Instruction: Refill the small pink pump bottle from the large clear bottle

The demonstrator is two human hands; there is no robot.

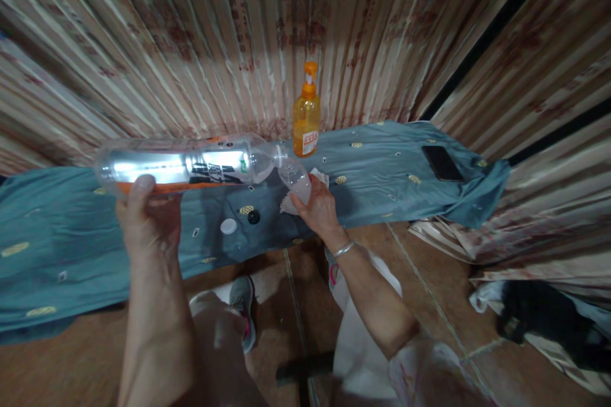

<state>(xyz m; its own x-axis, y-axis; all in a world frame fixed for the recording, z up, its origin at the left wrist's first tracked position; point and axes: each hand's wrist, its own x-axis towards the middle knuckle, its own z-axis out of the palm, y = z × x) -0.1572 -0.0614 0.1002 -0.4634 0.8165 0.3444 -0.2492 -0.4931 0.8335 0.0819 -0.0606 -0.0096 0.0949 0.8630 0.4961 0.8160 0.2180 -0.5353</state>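
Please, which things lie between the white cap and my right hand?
In the head view, the dark cap lies there on the cloth, beside the white cap; nearer your right hand is what looks like tissue.

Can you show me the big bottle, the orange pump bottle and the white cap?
Big bottle (184, 166): head view, on its shiny silver label.
Orange pump bottle (306, 114): head view, on its see-through body.
White cap (228, 226): head view, on its round face.

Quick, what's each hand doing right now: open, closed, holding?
Left hand: holding the large bottle sideways.
Right hand: closed on the small clear bottle; can't tell if it grips the white tissue.
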